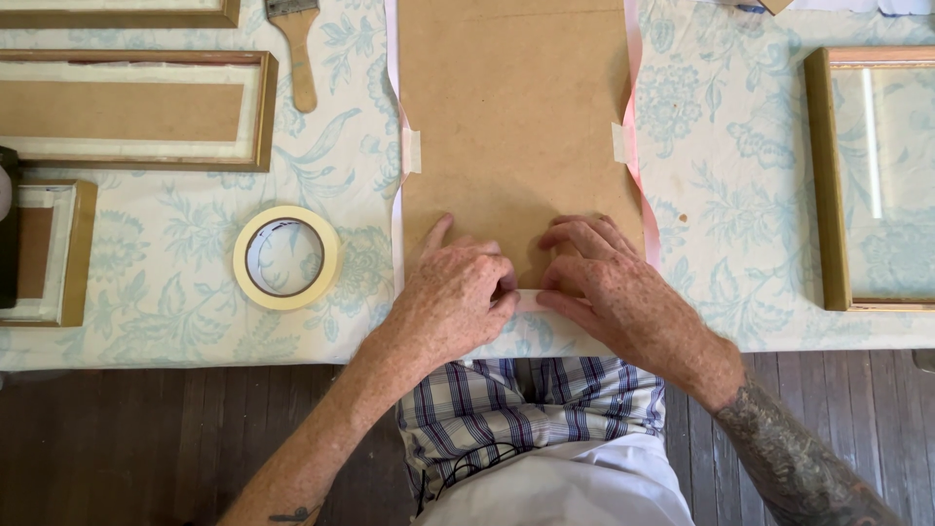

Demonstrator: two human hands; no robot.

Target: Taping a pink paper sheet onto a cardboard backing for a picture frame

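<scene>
A table covered in a pale cloth with a blue floral print (721, 175) fills the view, its near edge over dark wooden floorboards (127, 438). A brown backing board (511, 107) lies flat at the centre, pink-white paper showing along both long sides. At its near edge the left hand (458, 297) and right hand (609, 287) press a short strip of masking tape (529, 300) down, fingertips flat, clasping nothing. A roll of masking tape (287, 257) sits left of them; 3 gilt frames (136, 109) and a brush (297, 49) lie around.
</scene>
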